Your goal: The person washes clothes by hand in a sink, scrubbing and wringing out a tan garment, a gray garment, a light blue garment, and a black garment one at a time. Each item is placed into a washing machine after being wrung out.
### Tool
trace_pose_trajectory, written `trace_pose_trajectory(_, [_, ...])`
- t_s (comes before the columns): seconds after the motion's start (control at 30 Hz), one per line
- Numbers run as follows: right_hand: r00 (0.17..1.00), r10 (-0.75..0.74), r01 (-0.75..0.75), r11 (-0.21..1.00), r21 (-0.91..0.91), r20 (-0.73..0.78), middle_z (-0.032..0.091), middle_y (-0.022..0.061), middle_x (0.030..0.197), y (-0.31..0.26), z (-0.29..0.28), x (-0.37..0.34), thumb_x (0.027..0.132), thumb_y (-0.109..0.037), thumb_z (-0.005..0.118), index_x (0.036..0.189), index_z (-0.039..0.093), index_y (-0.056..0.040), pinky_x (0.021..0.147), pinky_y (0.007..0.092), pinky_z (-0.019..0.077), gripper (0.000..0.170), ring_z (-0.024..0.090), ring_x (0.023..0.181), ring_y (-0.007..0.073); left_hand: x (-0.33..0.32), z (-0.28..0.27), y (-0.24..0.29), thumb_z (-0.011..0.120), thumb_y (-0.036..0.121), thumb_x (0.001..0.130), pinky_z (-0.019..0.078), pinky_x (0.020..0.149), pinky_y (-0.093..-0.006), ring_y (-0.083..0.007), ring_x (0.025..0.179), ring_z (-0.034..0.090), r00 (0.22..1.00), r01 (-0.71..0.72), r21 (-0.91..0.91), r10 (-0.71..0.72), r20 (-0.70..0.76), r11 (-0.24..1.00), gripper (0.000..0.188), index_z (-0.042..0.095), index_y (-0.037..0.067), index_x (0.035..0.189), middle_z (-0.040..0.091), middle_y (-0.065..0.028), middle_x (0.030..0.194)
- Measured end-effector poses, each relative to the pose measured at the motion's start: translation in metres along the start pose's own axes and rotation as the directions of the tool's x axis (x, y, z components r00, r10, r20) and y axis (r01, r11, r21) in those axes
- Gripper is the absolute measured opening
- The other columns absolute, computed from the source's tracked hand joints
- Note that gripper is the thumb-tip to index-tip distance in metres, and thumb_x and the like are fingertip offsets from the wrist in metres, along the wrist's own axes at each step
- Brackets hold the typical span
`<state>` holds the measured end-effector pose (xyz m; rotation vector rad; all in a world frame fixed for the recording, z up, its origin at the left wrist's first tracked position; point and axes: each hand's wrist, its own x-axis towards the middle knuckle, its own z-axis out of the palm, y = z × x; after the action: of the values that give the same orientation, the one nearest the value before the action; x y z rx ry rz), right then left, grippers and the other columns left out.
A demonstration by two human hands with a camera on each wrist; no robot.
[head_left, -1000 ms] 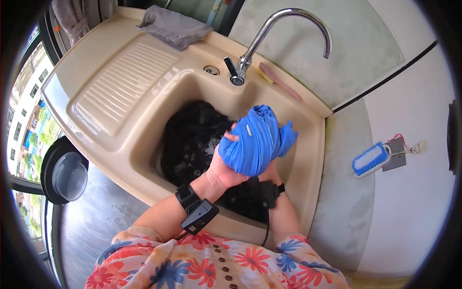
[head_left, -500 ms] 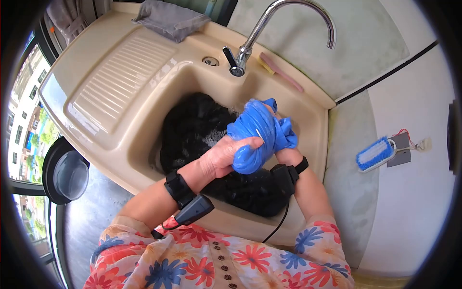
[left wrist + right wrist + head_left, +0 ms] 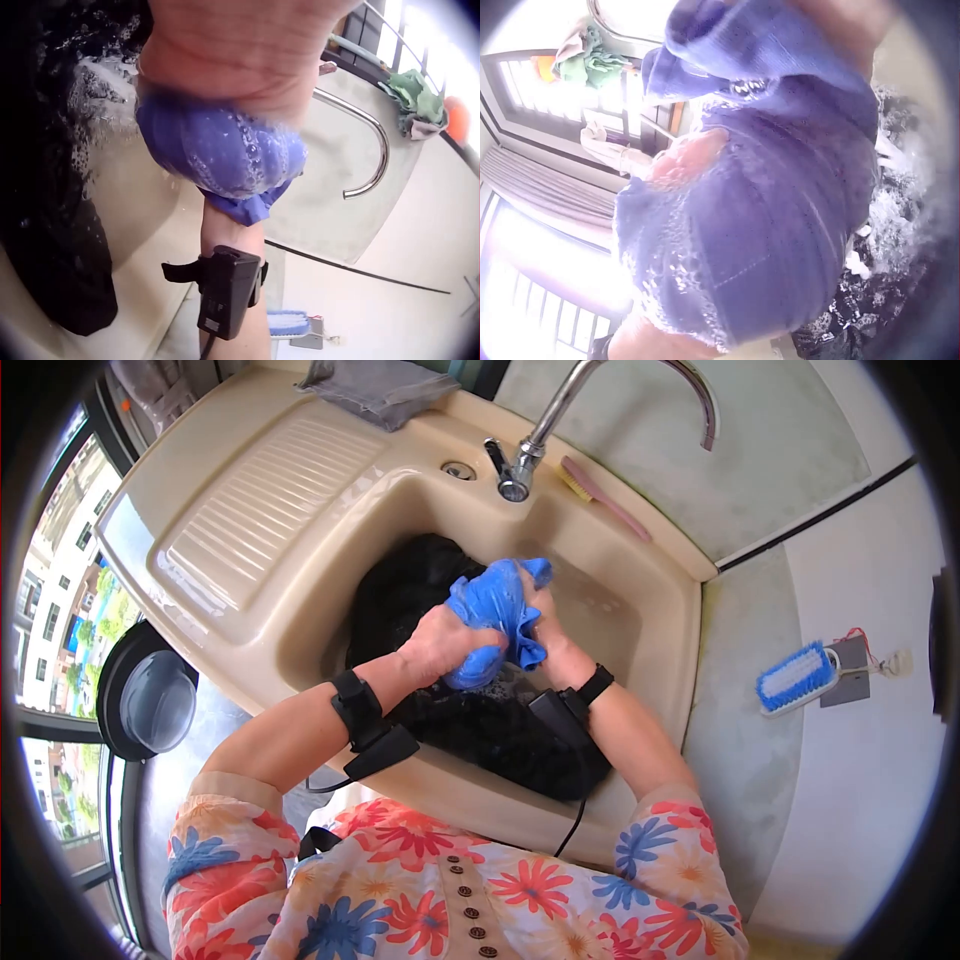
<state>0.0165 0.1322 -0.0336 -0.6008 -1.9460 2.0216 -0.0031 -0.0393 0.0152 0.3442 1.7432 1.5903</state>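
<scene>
A bunched, wet blue cloth [image 3: 498,600] is held between both hands above the sink basin, with suds on its surface in both wrist views. The left hand [image 3: 447,644] grips its left end, thumb lying across the cloth. At the other end the right hand [image 3: 543,616] grips it, fingers partly covered by folds. In the left wrist view the cloth [image 3: 225,150] bulges below the left palm [image 3: 240,52]. The right wrist view shows the twisted cloth [image 3: 765,217] close up. Beneath lies soaked black fabric [image 3: 500,735] in foamy water.
A chrome faucet [image 3: 555,420] rises behind the basin, with a pink-handled brush [image 3: 620,510] on the sink's back ledge. Left is the ribbed drainboard [image 3: 260,500]; a grey cloth [image 3: 380,390] lies on the rear edge. A blue-white brush [image 3: 797,677] hangs at right.
The blue cloth has moved left and slightly lower, and it looks more tightly bunched. The hands have turned around it, and the right hand has come into clearer view.
</scene>
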Motion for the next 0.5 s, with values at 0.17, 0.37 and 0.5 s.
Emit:
trace_pose_trajectory(0.17, [0.907,0.364,-0.419,0.836,0.354,0.213,0.056,0.0087,0.109,-0.020,0.014,-0.009,0.086,-0.041,0.053,0.116,0.051,-0.0041,0.077,0.0407,0.0478,0.047,0.057,0.094,0.0213,-0.008,-0.037,0.027,0.076,0.044,0.054,0.0494,0.073,-0.0335,-0.0282,0.081,0.063,0.988,0.016,0.752,0.103,-0.111,0.659,0.062,0.061,-0.007,0.088,0.063,-0.0202,0.084])
trace_pose_trajectory(0.37, [0.835,0.439,-0.429,0.897,-0.106,0.332,0.049,0.0102,0.116,-0.044,0.020,-0.028,0.084,-0.031,0.059,0.127,0.037,-0.0043,0.074,0.0449,0.0485,0.055,0.054,0.101,0.0241,-0.030,-0.118,0.025,0.074,0.020,0.066,0.0473,0.076,-0.0303,-0.0191,0.084,0.061,0.957,-0.182,0.065,0.192,-0.217,0.981,0.039,0.061,-0.004,0.094,0.064,-0.0100,0.090])
trace_pose_trajectory(0.5, [0.821,0.403,-0.318,0.911,-0.261,0.405,0.054,0.0103,0.111,-0.065,0.065,-0.028,0.084,-0.025,0.059,0.125,0.040,-0.0046,0.072,0.0376,0.0494,0.050,0.057,0.097,0.0214,-0.093,-0.197,0.032,0.065,0.008,0.074,0.0491,0.072,-0.0262,-0.0140,0.078,0.060,0.959,-0.279,-0.618,0.173,-0.226,0.735,0.017,0.063,-0.003,0.086,0.063,-0.0066,0.083])
